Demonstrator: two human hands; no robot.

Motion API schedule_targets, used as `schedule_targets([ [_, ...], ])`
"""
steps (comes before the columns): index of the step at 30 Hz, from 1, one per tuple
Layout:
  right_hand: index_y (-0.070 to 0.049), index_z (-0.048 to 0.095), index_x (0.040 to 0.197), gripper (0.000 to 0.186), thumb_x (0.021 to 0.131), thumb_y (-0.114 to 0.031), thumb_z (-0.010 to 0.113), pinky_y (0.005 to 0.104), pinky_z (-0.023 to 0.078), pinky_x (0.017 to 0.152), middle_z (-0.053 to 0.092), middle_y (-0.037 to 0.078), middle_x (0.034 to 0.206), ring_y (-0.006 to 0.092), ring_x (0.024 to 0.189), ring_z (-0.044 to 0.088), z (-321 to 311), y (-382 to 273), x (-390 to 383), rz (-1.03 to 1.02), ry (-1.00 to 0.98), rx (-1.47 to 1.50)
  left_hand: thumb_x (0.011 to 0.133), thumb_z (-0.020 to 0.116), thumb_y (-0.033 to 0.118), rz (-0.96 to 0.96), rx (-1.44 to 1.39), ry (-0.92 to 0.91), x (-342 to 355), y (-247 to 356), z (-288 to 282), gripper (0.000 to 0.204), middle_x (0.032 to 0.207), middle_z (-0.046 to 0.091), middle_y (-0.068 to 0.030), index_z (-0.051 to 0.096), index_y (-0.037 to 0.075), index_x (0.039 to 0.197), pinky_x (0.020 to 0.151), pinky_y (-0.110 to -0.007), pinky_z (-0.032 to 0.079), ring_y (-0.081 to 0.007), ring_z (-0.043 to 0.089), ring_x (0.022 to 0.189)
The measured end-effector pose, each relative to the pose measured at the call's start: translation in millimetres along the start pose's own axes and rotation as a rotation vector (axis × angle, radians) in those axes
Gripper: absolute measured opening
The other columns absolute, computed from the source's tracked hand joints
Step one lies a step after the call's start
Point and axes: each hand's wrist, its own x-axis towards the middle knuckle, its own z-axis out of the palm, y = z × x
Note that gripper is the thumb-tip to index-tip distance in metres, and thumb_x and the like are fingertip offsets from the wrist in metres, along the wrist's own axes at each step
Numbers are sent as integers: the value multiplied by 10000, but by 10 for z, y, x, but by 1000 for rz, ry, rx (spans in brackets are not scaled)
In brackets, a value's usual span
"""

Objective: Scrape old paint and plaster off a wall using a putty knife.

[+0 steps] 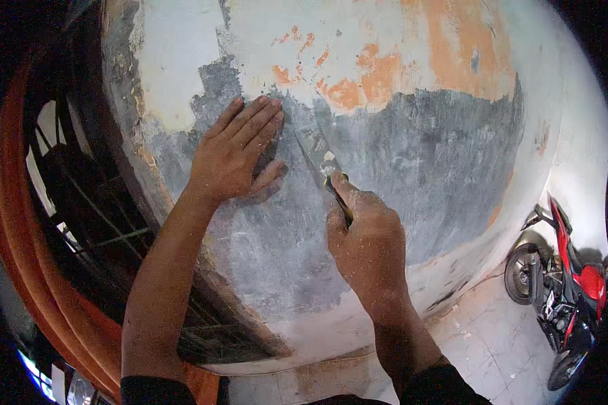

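On grey wall (419,169), L hand (231,162) flat w/ fingers (227,116) slightly spread; R hand (370,233) w/ fingers wrapped round scraper (325,156).

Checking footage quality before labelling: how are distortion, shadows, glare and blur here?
Head view: fisheye curves the wall's edges and seems to tilt the motorbike near the right rim; corners fall to black; soft shadow between the left hand's thumb and fingers; glare at lower left; no obvious blur on the right hand or scraper.
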Motion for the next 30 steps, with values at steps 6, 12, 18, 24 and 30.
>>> schedule_targets([
  [6, -95, 688, 1283, 336, 955, -152, 647, 453, 580, 675, 653, 147, 856, 333, 781, 696, 57, -58, 210, -24, 42, -36, 920, 710, 406, -7, -20, -12, -14, -16, 36, 664, 1554, 516, -93, 551, 57, 1462, 1268, -476, 286, -260, 449, 1473],
  [12, -104, 688, 1293, 332, 976, -172, 618, 473, 584, 707, 678, 173, 889, 361, 792, 701, 99, 10, 32, 26, 2, 21, 901, 721, 403, -6, -13, 8, -28, -3, 46, 691, 1568, 498, -102, 539, 62, 1474, 1267, -487, 286, -268, 444, 1476],
  [18, -18, 687, 1306, 379, 936, -99, 687, 453, 575, 838, 712, 270, 1046, 421, 949, 721, -53, -113, 122, 130, -44, 90, 908, 713, 375, -23, -115, 50, -104, 185, 131, 739, 1592, 466, -115, 464, 70, 1534, 1255, -537, 281, -302, 422, 1489],
  [24, -71, 651, 1390, 421, 976, -147, 637, 457, 553, 884, 691, 296, 1074, 422, 1018, 701, -122, -278, 319, 222, -106, 64, 951, 677, 338, -168, -195, 140, -185, 956, 132, 705, 1562, 482, -173, 431, 87, 1563, 1180, -582, 375, -398, 493, 1414],
  [30, 27, 627, 1339, 408, 977, -149, 564, 534, 552, 892, 674, 349, 1069, 492, 1012, 677, 21, 6, 252, 78, -137, 272, 1121, 340, 501, -1318, -1714, 216, 253, 1449, -516, 666, 1421, 572, -262, 377, 30, 1590, 1019, -443, 530, -305, 591, 1288],
])
